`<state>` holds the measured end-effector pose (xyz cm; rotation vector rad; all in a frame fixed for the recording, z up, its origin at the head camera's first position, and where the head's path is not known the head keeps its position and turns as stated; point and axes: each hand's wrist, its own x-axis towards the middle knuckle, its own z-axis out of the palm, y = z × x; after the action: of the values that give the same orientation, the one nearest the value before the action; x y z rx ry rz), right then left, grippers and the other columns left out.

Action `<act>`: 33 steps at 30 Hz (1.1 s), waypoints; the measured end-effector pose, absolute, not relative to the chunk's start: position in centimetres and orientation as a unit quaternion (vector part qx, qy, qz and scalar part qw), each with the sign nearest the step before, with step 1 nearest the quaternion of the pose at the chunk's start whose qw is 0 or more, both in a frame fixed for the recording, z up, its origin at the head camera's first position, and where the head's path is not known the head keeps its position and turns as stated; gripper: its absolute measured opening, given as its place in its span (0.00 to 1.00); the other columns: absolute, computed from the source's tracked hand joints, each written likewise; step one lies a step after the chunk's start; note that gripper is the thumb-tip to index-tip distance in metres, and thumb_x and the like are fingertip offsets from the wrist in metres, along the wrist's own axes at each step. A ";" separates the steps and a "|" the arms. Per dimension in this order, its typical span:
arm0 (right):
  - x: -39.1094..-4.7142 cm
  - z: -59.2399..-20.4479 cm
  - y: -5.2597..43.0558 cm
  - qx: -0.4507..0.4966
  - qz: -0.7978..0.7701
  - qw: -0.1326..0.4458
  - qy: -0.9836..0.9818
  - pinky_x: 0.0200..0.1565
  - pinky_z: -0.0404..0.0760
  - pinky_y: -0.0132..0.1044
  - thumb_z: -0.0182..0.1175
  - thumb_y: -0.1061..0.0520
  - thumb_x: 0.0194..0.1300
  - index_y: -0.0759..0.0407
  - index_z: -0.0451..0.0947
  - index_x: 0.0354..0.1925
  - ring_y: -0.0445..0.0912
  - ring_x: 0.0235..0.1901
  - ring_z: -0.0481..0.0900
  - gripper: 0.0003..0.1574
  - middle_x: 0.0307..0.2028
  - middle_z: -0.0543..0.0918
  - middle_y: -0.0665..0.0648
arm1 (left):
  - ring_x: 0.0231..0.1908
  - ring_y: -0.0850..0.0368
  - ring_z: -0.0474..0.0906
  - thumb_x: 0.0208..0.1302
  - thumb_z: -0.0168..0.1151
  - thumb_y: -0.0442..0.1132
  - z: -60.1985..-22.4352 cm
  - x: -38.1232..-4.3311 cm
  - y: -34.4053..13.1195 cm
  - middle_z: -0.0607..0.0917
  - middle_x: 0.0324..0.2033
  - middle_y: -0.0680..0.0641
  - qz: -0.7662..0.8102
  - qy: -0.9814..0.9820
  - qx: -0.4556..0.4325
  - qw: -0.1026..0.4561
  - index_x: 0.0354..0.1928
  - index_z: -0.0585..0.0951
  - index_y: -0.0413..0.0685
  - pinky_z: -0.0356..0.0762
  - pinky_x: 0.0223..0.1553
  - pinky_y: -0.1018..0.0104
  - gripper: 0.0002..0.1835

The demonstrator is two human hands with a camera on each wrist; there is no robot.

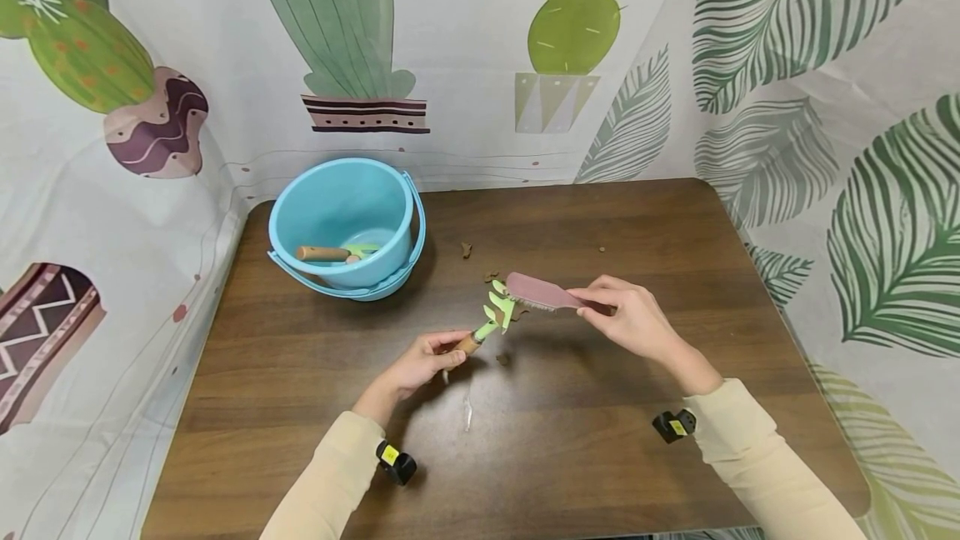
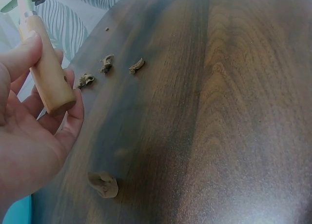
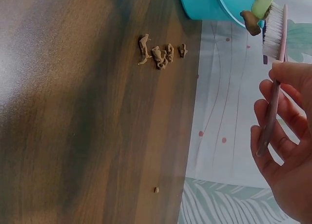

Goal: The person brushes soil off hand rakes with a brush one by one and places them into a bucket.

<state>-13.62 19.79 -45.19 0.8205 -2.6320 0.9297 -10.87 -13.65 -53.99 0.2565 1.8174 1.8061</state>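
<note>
My left hand (image 1: pixel 420 367) grips the wooden handle (image 2: pixel 48 68) of a small hand rake with light green tines (image 1: pixel 498 307). From the right, my right hand (image 1: pixel 628 313) pinches the handle of a pink brush (image 1: pixel 536 290). The white bristles (image 3: pixel 274 31) face the rake's green head, where a brown clump (image 3: pixel 251 23) clings to a tine. Bristles and tines meet or nearly meet above the table. Several brown crumbs (image 3: pixel 159 57) lie on the wood beneath the tools.
A blue bucket (image 1: pixel 341 173) stands at the back left of the brown table (image 1: pixel 600 457). Inside it lies another wooden-handled green tool (image 1: pixel 322 254). One larger brown piece (image 2: pixel 103 185) sits near my left hand. A patterned cloth (image 1: pixel 480 90) hangs behind the table.
</note>
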 end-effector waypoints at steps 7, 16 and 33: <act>-13.7 -45.0 19.7 0.261 0.341 0.103 -0.897 0.21 0.62 0.23 0.67 0.59 0.52 0.48 0.84 0.43 0.33 0.21 0.67 0.17 0.30 0.79 0.41 | 0.33 0.55 0.73 0.61 0.56 0.32 -53.8 -10.8 -13.5 0.78 0.41 0.46 0.673 0.678 0.097 0.280 0.59 0.68 0.32 0.73 0.24 0.66 0.24; -14.1 -44.7 18.8 0.228 0.351 0.095 -0.903 0.23 0.66 0.27 0.67 0.59 0.52 0.52 0.84 0.42 0.41 0.22 0.71 0.16 0.29 0.80 0.45 | 0.35 0.53 0.72 0.60 0.57 0.32 -53.5 -10.8 -13.1 0.79 0.44 0.42 0.662 0.687 0.090 0.286 0.58 0.71 0.35 0.73 0.26 0.64 0.23; -14.1 -44.0 18.1 0.234 0.364 0.032 -0.901 0.22 0.67 0.28 0.66 0.59 0.53 0.51 0.84 0.42 0.37 0.22 0.69 0.15 0.29 0.80 0.44 | 0.37 0.60 0.73 0.59 0.58 0.31 -53.9 -11.2 -12.8 0.78 0.47 0.40 0.668 0.698 0.069 0.248 0.57 0.72 0.34 0.73 0.31 0.67 0.23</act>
<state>-14.13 18.07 -43.99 0.7193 -2.7739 1.1214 -11.22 -12.79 -53.90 0.1887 1.9010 1.8212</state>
